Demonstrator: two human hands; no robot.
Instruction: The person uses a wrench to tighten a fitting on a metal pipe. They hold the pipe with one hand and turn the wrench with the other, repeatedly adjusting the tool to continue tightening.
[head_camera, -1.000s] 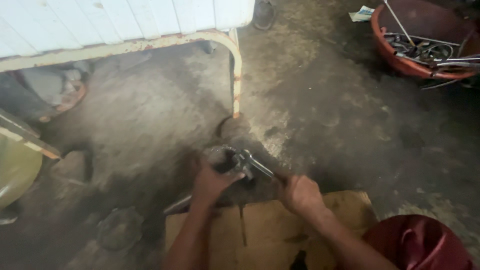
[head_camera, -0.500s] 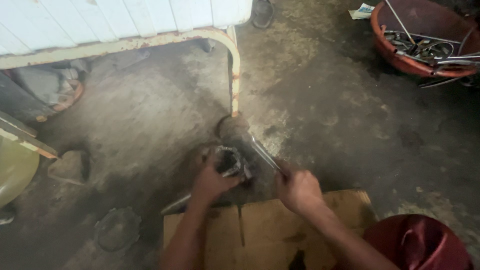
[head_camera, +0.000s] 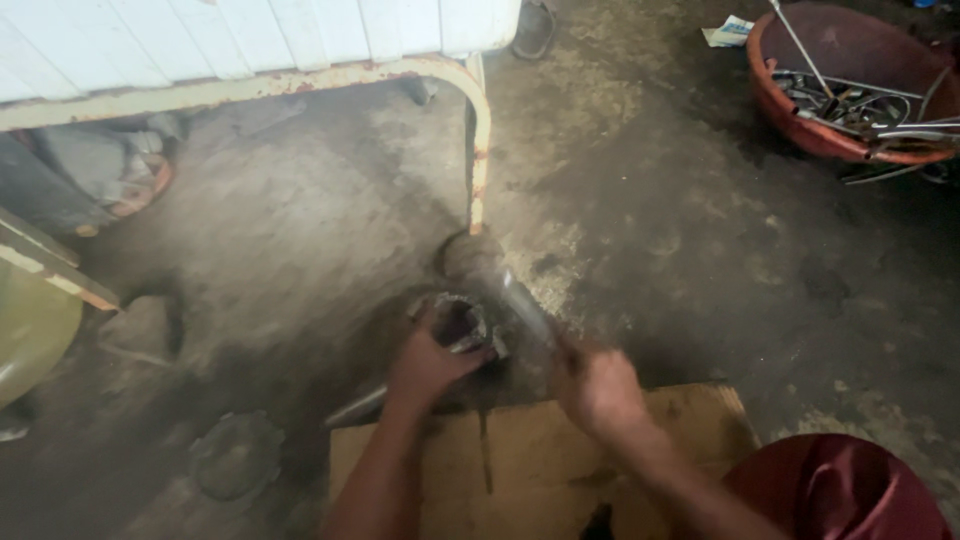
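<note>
A dark, ring-shaped metal part (head_camera: 462, 325) is sitting on the grimy concrete floor (head_camera: 700, 260), just ahead of a flattened sheet of cardboard (head_camera: 530, 450) and close to the foot of a rusty curved tube frame (head_camera: 480, 150). The left hand (head_camera: 425, 365) is pressing down on the part's near edge, its fingers curling around the rim and gripping it steady; a slim metal rod (head_camera: 360, 408) is sticking out from under that hand toward the lower left. The right hand (head_camera: 598, 385) is closing around the handle of a hammer-like tool (head_camera: 500, 285), whose rounded head is blurring just above the far side of the part — motion smear is making it impossible to tell whether the head is touching the metal. Judging from this, the work looks to be in mid-course: the part is being held and struck, it is still seated on the floor, and nothing around it is showing as knocked free or separated yet — how much remains cannot be read from the view. Farther out, a red basin (head_camera: 800, 125) full of metal rods and tools is standing at the upper right, well apart from the hands, a white panelled surface (head_camera: 250, 40) is resting over the tube frame, and a round flat disc (head_camera: 235, 455) is lying on the floor to the lower left.
</note>
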